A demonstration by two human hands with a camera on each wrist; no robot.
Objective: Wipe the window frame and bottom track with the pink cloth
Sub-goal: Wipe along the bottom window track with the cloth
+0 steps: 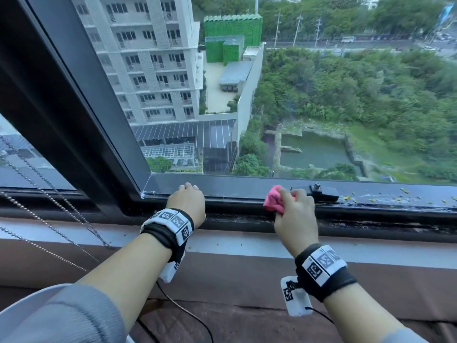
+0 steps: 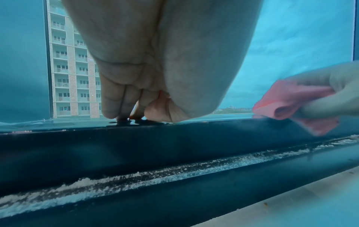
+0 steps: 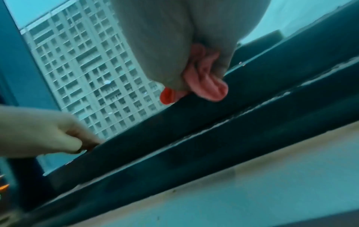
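Note:
My right hand [image 1: 293, 206] grips a bunched pink cloth [image 1: 272, 200] and holds it against the dark bottom window frame [image 1: 235, 185]. In the right wrist view the cloth [image 3: 209, 86] bulges out under the right hand [image 3: 184, 61] onto the frame's edge. My left hand [image 1: 187, 198] holds nothing; its fingertips rest on the frame near the left corner, and the left wrist view shows the left hand [image 2: 132, 113] touching the wet-looking surface. The bottom track [image 2: 174, 173] below carries a long line of white dust. The cloth [image 2: 287, 99] shows at the right there.
A black latch bracket [image 1: 319, 190] sits on the frame just right of the cloth. Yellow-green specks [image 1: 371, 198] litter the frame further right. A thick dark mullion [image 1: 74, 107] rises at the left, bead chains [image 1: 49, 194] hang beside it, and a pale sill [image 1: 222, 241] runs below the track.

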